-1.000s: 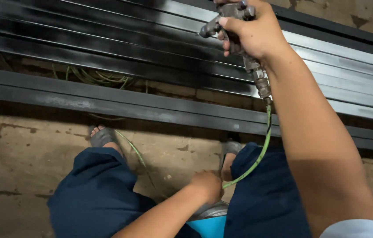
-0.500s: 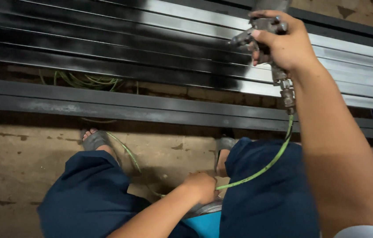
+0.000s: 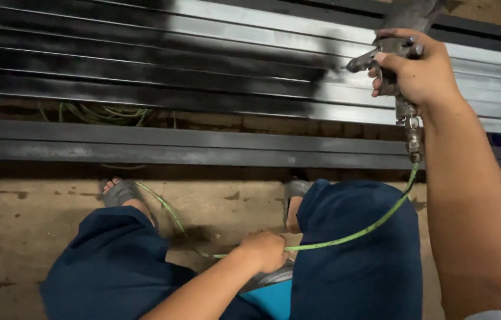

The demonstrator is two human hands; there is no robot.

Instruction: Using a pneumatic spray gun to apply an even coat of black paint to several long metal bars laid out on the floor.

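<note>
My right hand (image 3: pixel 419 74) grips a grey metal spray gun (image 3: pixel 388 59) at the upper right, its nozzle pointing left over a row of long metal tubes (image 3: pixel 215 65). The tubes are coated black on the left and still bare silver on the right. A thin green hose (image 3: pixel 357 234) runs down from the gun's base between my knees. My left hand (image 3: pixel 265 250) is closed around that hose low in the middle, just above a round grey object and a blue seat (image 3: pixel 271 299).
Two dark metal bars (image 3: pixel 173 145) lie in front of the tube row. My feet in grey sandals (image 3: pixel 121 192) rest on a stained concrete floor (image 3: pixel 19 225). More green hose (image 3: pixel 105 112) is coiled under the tubes.
My right hand and the spray gun have moved to the right along the tubes, and the black coating reaches further right. My left hand has stayed on the hose.
</note>
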